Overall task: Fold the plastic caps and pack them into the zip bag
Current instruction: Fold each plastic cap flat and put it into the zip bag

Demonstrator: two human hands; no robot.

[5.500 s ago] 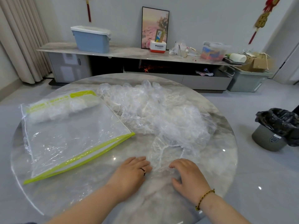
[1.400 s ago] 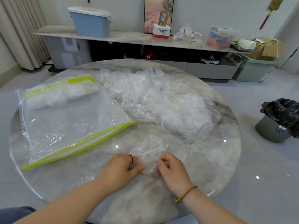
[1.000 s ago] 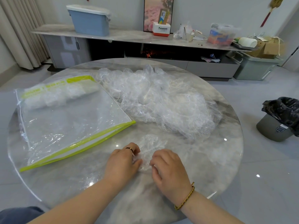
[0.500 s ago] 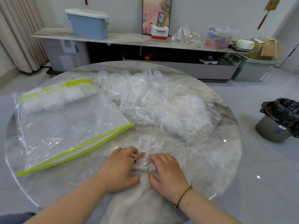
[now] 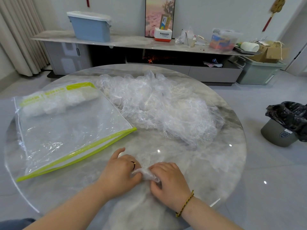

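Cap (image 5: 144,173) went from pressed flat to a tight little wad. Left hand (image 5: 120,173) and right hand (image 5: 167,178) both pinch it near the counter's (image 5: 216,163) near edge, with the bag (image 5: 66,130) on the left. That film's springy, so if the grip slackens it'll probably pop back open.

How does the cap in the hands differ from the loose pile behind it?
The cap is squeezed into a small tight roll; the pile of caps is puffy and spread wide. The cap is pinched between left hand and right hand; the pile of caps lies untouched. Both are clear crinkled plastic.
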